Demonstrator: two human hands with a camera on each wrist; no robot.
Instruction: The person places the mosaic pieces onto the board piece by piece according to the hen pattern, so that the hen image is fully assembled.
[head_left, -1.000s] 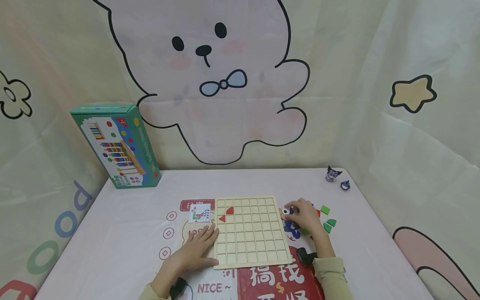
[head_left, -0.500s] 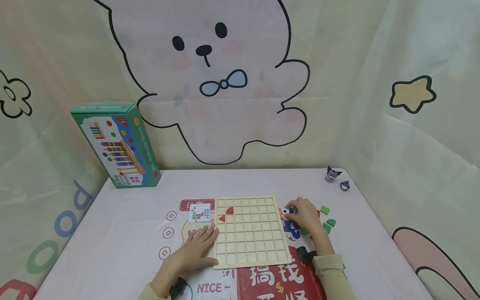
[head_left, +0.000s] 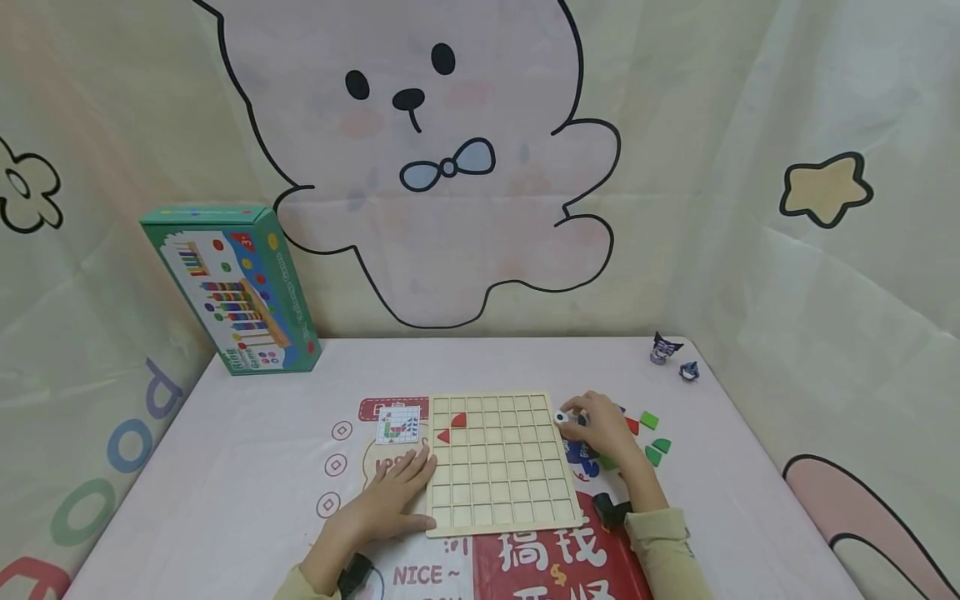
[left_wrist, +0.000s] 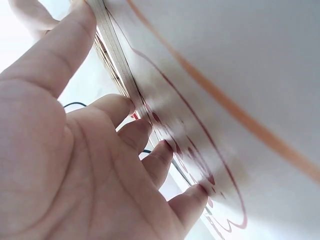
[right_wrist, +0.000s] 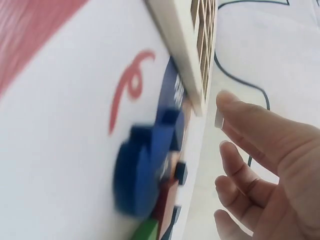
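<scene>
A wooden grid board (head_left: 498,492) lies in the middle of the table, with two red pieces (head_left: 452,427) in its upper left cells. My left hand (head_left: 417,468) lies flat on the table, fingers straight against the board's left edge (left_wrist: 117,55). At the board's upper right edge, my right hand (head_left: 576,415) pinches a small white piece (head_left: 560,417). In the right wrist view the white piece (right_wrist: 219,119) sits at a fingertip just off the board's corner (right_wrist: 185,60). A blue piece (right_wrist: 145,170) lies on the table below that hand.
A small pattern card (head_left: 397,425) lies left of the board. Loose green pieces (head_left: 649,419) and a red piece (head_left: 632,426) lie right of my right hand. A green toy box (head_left: 236,287) stands at the back left, and two small figurines (head_left: 664,347) at the back right.
My right hand has shifted slightly left and away with the white piece, closer to the board's right edge. The left hand has not moved.
</scene>
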